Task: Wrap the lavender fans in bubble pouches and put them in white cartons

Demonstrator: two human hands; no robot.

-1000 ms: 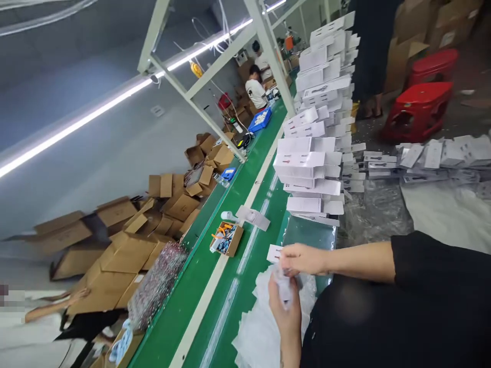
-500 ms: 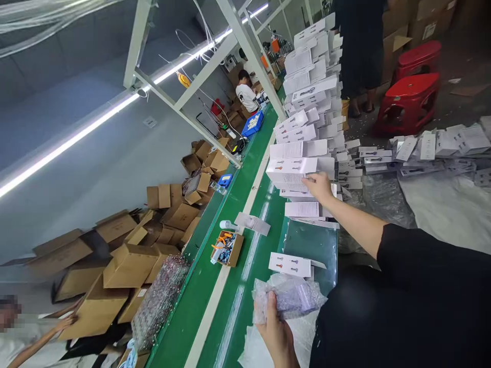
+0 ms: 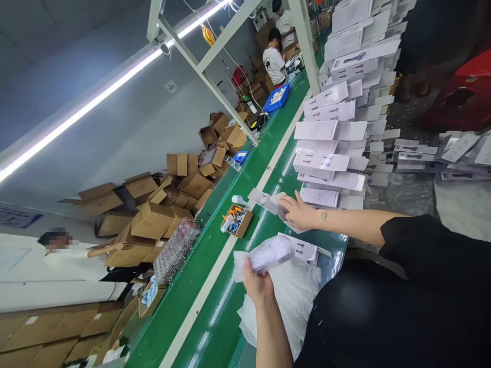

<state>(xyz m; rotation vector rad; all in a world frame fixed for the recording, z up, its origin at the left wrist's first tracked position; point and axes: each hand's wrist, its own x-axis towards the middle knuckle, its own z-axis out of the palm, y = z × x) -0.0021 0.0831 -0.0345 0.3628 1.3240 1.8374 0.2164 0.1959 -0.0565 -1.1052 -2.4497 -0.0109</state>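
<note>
Wrapped bundle: near, above the green bench; probably light, cushioned, slippery; best held mid-length, gently.
Left hand: thumb and fingers around the bundle's left end.
Right hand: farther, at blurred whitish packaging; grip can't be told.

A long green workbench carries stacked white printed cartons on the right, a blue tray far off, a small cardboard box of parts left of the cartons, and bubble-wrap sheets near.
</note>
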